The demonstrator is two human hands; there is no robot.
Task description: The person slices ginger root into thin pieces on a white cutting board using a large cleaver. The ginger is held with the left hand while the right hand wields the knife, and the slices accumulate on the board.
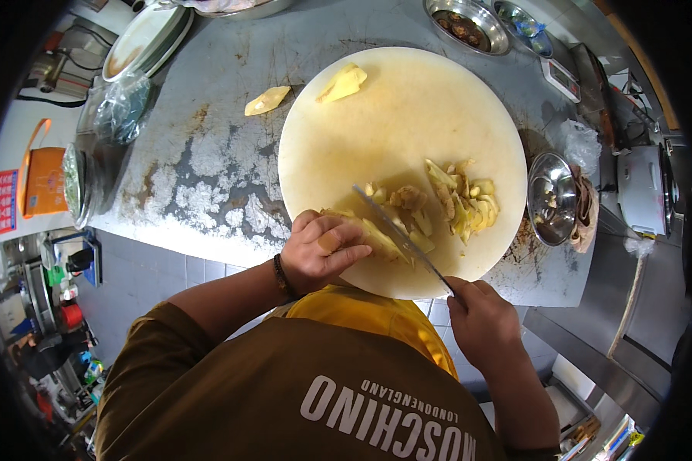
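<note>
A round white cutting board (pixel 392 132) lies before me on the metal worktable. My left hand (pixel 328 248) presses a piece of ginger (pixel 380 241) against the board, its fingers bent over the near-left end. In my right hand (pixel 484 317) is the handle of a kitchen knife (pixel 401 230). Its blade slants across the board, just right of the held ginger. Beyond the blade lie cut ginger pieces (pixel 408 199), and a larger heap of ginger slices (pixel 476 207) sits farther right. One peeled ginger chunk (pixel 343 83) rests near the board's far-left rim.
Another ginger piece (pixel 267 101) lies on the worktable (pixel 219 144), left of the board. Close by on the right stands a steel bowl (pixel 552 199) with scraps, beside a brown cloth (pixel 583 210). Farther back are a bowl of dark food (pixel 467 26), a digital scale (pixel 561 79) and stacked plates (pixel 147 43).
</note>
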